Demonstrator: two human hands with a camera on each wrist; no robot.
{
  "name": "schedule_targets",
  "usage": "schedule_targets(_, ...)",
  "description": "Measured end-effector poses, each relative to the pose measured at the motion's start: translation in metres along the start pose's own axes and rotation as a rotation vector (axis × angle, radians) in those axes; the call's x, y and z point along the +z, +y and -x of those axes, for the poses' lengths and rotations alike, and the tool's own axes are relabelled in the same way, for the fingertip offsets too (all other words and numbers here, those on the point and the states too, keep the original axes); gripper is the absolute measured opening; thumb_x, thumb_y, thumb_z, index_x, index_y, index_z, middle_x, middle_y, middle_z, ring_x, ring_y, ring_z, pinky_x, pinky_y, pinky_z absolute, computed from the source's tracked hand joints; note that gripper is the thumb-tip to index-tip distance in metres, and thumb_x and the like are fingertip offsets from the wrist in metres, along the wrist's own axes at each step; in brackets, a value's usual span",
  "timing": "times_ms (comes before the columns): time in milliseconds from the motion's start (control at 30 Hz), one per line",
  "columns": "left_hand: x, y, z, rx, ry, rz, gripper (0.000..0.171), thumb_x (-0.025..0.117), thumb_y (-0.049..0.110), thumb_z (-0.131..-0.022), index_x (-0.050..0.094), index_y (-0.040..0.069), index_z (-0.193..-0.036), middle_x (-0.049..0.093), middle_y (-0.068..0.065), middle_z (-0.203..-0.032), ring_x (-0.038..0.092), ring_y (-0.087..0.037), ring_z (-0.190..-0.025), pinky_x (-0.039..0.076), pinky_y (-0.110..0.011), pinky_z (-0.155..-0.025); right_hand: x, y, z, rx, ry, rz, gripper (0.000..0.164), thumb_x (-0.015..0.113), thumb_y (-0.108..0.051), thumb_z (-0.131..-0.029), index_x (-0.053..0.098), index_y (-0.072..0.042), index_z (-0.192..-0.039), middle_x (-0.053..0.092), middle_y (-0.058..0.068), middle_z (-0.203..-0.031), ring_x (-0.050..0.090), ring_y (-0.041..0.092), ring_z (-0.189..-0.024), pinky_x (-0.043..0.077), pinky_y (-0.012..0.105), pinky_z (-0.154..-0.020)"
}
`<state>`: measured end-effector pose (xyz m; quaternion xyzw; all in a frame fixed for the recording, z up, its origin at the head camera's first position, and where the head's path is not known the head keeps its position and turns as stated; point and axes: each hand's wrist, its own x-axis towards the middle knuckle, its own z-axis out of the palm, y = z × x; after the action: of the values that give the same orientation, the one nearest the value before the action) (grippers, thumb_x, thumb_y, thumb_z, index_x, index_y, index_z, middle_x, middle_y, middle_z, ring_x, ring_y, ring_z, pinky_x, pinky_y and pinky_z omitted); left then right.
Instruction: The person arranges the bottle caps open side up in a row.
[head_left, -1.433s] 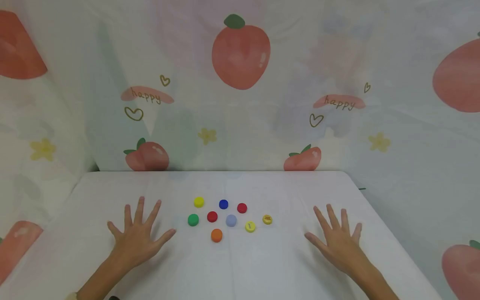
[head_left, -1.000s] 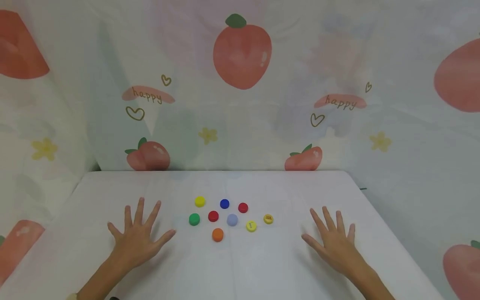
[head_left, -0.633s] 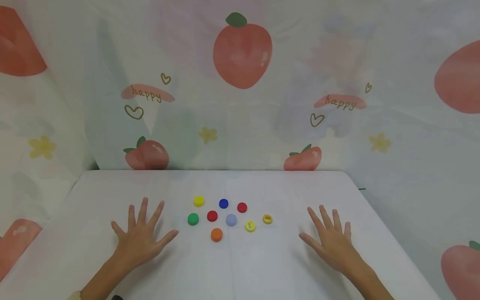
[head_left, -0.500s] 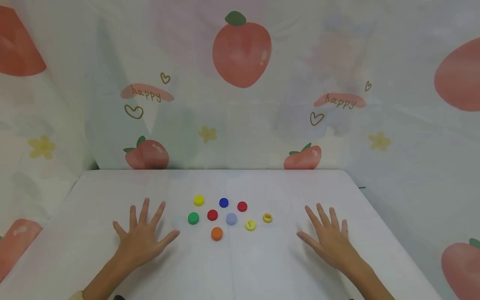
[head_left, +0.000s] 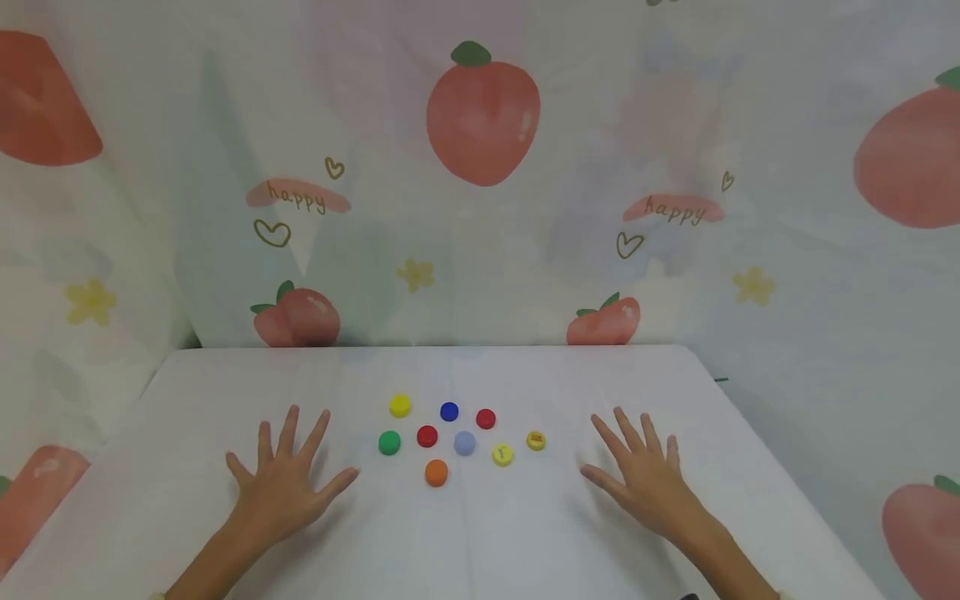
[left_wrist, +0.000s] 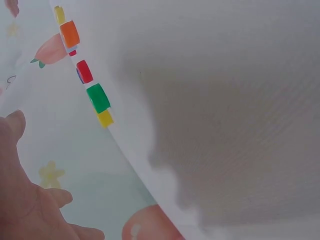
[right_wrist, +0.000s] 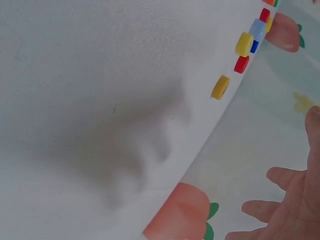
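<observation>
Bottle caps lie loosely grouped mid-table in the head view: yellow (head_left: 401, 406), dark blue (head_left: 449, 412), two red, one of them the right red cap (head_left: 486, 419), green (head_left: 389, 442), light blue (head_left: 465, 443) and orange (head_left: 437, 473). A pale yellow cap (head_left: 502, 454) and a golden cap (head_left: 536, 441) carry printed marks. Left of the group, my left hand (head_left: 279, 492) spreads its fingers over the table, holding nothing; its thumb points toward the green cap (left_wrist: 98, 98). On the other side, my right hand (head_left: 651, 487) is likewise spread and bare, nearest the golden cap (right_wrist: 220, 87).
A white cloth covers the table (head_left: 525, 542), and both hands cast shadows on it. Behind stands a pale curtain (head_left: 480, 250) printed with peaches, hearts and flowers, which also runs down both sides. The table's back edge meets it.
My right hand has drifted left, closer to the caps, and my left hand slightly right. The caps stay where they were; the head view shifts a little.
</observation>
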<state>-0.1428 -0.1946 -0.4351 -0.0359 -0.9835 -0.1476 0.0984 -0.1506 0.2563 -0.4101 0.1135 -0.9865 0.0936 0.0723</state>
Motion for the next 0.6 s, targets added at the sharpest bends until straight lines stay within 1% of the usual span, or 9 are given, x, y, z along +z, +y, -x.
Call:
schedule_targets(200, 0.002, 0.0, 0.0, 0.003, 0.007, 0.001, 0.093, 0.047, 0.076, -0.077, 0.028, 0.019, -0.148, 0.014, -0.025, -0.15, 0.009, -0.058, -0.129, -0.007, -0.082, -0.083, 0.0, -0.006, -0.004, -0.011, 0.001, 0.014, 0.072, 0.054, -0.056, -0.088, 0.036, -0.016, -0.145, 0.026, 0.023, -0.148, 0.014, 0.054, -0.132, 0.009, 0.076, -0.093)
schedule_targets(400, 0.005, 0.004, -0.001, -0.001, -0.019, -0.02, 0.095, 0.045, 0.079, -0.076, 0.03, 0.019, -0.148, 0.014, -0.024, -0.15, 0.008, -0.058, -0.13, -0.007, -0.081, -0.083, 0.005, -0.008, -0.004, -0.012, -0.017, 0.004, 0.073, 0.057, -0.055, -0.087, 0.037, -0.015, -0.145, 0.028, 0.023, -0.147, 0.016, 0.054, -0.131, 0.009, 0.077, -0.093)
schedule_targets(600, 0.005, 0.009, 0.0, 0.01, -0.003, -0.035, 0.095, 0.046, 0.079, -0.076, 0.032, 0.017, -0.147, 0.014, -0.025, -0.15, 0.008, -0.056, -0.131, -0.01, -0.079, -0.085, 0.011, -0.014, -0.006, -0.051, 0.005, -0.031, 0.071, 0.056, -0.056, -0.087, 0.04, -0.016, -0.144, 0.032, 0.02, -0.147, 0.021, 0.054, -0.13, 0.013, 0.076, -0.093)
